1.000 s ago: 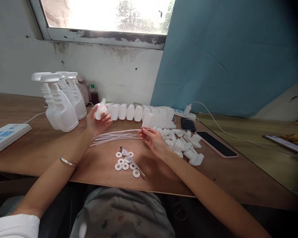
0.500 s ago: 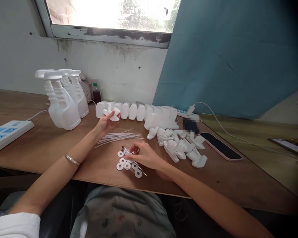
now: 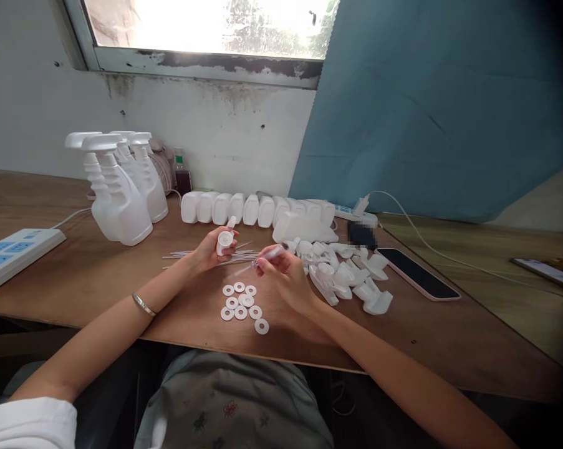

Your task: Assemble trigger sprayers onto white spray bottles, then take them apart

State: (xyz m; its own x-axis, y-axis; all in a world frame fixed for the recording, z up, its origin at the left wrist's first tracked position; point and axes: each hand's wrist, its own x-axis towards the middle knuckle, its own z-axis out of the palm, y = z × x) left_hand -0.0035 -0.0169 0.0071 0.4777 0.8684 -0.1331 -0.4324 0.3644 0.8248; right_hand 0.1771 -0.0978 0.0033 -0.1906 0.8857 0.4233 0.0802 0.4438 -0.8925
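My left hand [image 3: 211, 251] is closed around a white spray trigger head [image 3: 226, 241], its round opening turned toward me. To its right, my right hand [image 3: 285, 274] grips a thin-shafted screwdriver with a clear handle [image 3: 274, 252]; its shaft points down and left. The two hands are apart. Below them lie several flat white ring washers [image 3: 240, 312] on the brown table. Thin white tubes [image 3: 178, 255] are spread behind and beside my left hand. More white trigger heads [image 3: 341, 277] are heaped to the right of my right hand.
White bottles [image 3: 250, 211] lie in a row at the back. Assembled spray bottles [image 3: 126, 206] stand at the left, near a power strip [image 3: 17, 252]. A phone [image 3: 419, 274] lies at the right, beyond the heap. The table's front edge runs close to my lap.
My left hand has come down and right, turning the trigger head's opening toward me. My right hand has lifted from the washers, and the screwdriver's shaft now points left instead of right.
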